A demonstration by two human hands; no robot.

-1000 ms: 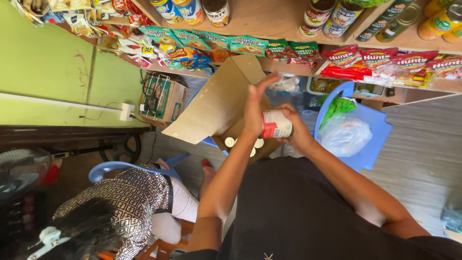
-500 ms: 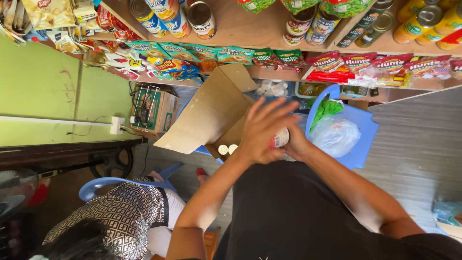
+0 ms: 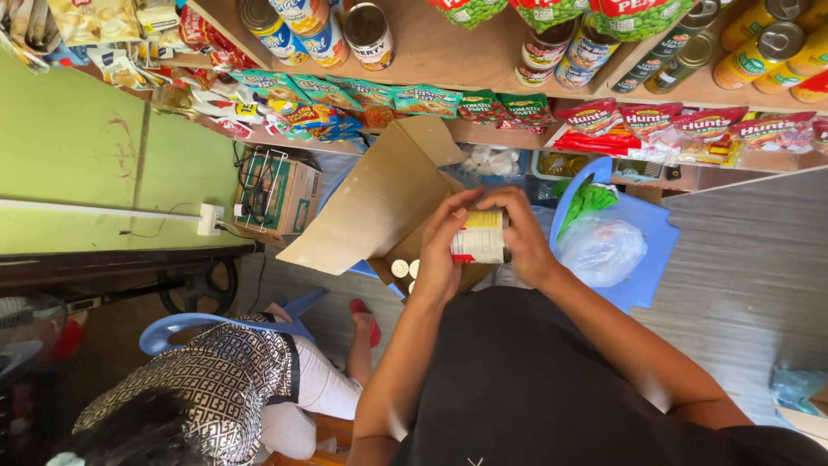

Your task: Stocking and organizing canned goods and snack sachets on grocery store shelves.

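Head view shows me a small labelled can (image 3: 479,236) gripped between my left hand (image 3: 440,259) and my right hand (image 3: 524,240), fingers closed around its sides, held just above the open cardboard box (image 3: 379,203). More can tops (image 3: 405,269) show inside the box, so I judge unpacking is partway, with this can not yet on the wooden shelves (image 3: 483,52).

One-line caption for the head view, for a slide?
Both hands, left and right, hold a can above an open cardboard box.

An upright cardboard flap (image 3: 371,203) blocks the left; the open box (image 3: 414,259) below the hands is free.
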